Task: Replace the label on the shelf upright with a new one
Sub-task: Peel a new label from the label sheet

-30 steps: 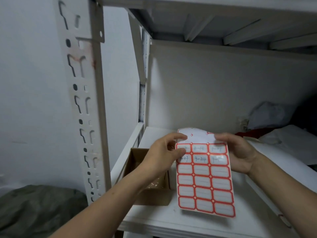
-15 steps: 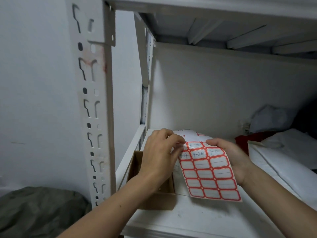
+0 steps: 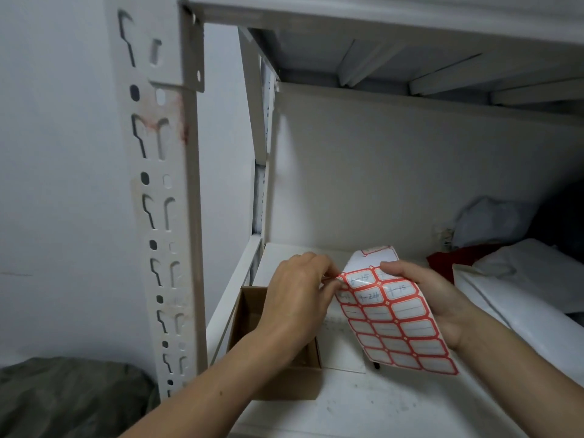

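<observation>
Open box (image 3: 278, 368) on the shelf (image 3: 395, 412) right of the upright (image 3: 164, 216) (label sheet (image 3: 395, 324) further right)

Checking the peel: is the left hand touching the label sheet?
Touching. The head view shows the left hand's fingertips pinching the label sheet's upper left edge.

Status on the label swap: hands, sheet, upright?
Sheet held: right hand grips label sheet at its right edge; left hand pinches its top-left corner label. No label visible on shelf upright, reddish smears only. Open cardboard box below left hand.
</observation>
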